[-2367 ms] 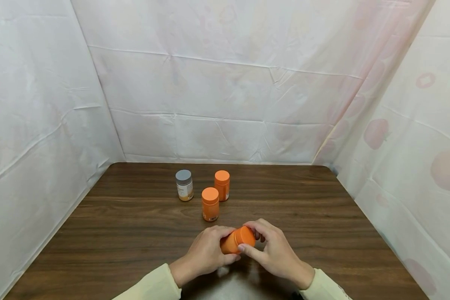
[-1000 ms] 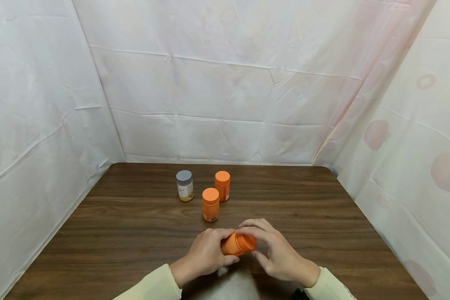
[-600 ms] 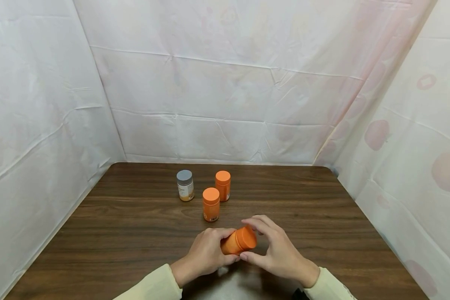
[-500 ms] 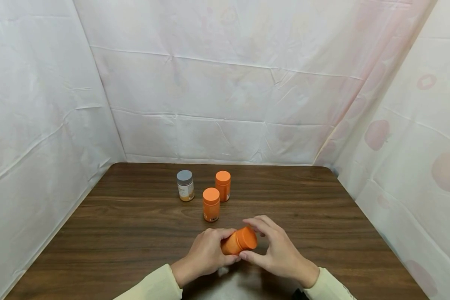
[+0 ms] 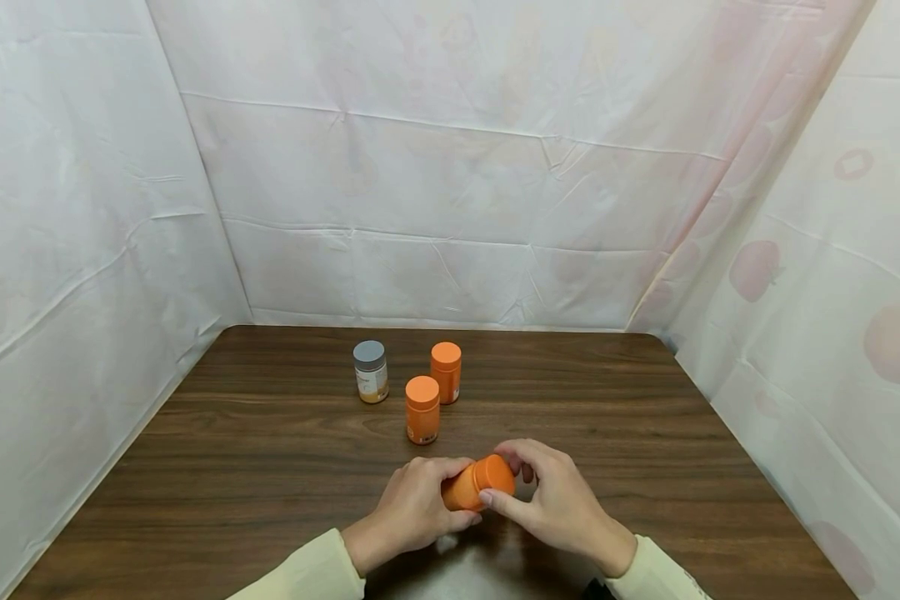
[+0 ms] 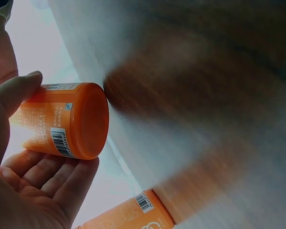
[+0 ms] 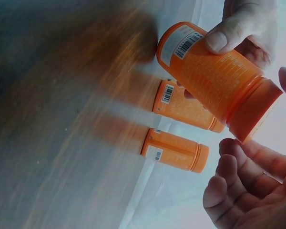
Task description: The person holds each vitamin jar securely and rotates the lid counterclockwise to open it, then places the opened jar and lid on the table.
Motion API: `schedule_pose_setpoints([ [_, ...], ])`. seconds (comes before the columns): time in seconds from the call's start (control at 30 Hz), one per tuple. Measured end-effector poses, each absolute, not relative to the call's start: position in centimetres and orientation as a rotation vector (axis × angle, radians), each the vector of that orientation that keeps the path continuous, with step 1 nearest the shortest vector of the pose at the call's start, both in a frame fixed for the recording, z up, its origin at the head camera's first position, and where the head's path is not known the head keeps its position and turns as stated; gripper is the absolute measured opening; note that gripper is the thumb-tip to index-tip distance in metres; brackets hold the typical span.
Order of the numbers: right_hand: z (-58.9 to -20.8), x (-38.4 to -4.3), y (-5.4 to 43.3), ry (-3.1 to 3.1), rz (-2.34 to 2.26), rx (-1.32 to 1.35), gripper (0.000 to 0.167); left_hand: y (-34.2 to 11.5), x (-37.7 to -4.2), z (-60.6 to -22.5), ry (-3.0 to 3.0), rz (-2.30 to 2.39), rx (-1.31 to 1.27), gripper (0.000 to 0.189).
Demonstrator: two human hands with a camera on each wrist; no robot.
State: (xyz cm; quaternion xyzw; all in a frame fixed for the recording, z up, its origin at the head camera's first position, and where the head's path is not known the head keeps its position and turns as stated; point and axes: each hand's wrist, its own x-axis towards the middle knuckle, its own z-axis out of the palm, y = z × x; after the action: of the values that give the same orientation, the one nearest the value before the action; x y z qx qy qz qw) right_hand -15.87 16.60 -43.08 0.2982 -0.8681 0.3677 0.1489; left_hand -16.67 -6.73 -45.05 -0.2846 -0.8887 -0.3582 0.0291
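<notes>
My left hand [image 5: 414, 504] holds an orange bottle [image 5: 461, 492] round its body, thumb on one side and fingers on the other. The bottle leans toward the right, its base edge close on the tabletop. Its orange screw cap [image 5: 495, 475] is on. My right hand [image 5: 558, 504] has its thumb and forefinger at opposite sides of the cap, pinching it. In the right wrist view, the fingertips [image 7: 231, 147] meet the edge of the cap [image 7: 255, 109]. The left wrist view shows the flat base of the bottle [image 6: 91, 121] and a barcode on its side.
Beyond the hands, two more orange bottles stand upright, a nearer bottle [image 5: 422, 412] and a farther bottle [image 5: 446, 373]. Left of them is a grey-capped jar [image 5: 371, 372]. The dark wooden table [image 5: 270, 450] is enclosed by pale curtains [image 5: 450, 192].
The right hand's fingers reached over the cap, drew back and spread, then closed in on the cap again. The left hand and bottle stay nearly in place. The standing containers have not moved.
</notes>
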Motion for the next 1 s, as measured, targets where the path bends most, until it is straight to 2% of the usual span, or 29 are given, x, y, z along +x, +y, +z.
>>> schedule_pose_setpoints([
  [0.23,-42.96,-15.78,16.48,-2.497,1.065,0.863,0.039,-6.68,-16.59,-44.96,-2.751,-1.11,-0.873,0.047],
  [0.53,-42.65,-15.59,16.72,-2.472,1.066,0.962,0.043,-6.71,-16.6,-44.96,-2.743,-1.101,-0.881,0.044],
  [1.0,-42.41,-15.79,17.25,-2.434,1.084,1.193,0.063,-6.69,-16.7,-44.99,-2.758,-1.073,-0.892,0.047],
])
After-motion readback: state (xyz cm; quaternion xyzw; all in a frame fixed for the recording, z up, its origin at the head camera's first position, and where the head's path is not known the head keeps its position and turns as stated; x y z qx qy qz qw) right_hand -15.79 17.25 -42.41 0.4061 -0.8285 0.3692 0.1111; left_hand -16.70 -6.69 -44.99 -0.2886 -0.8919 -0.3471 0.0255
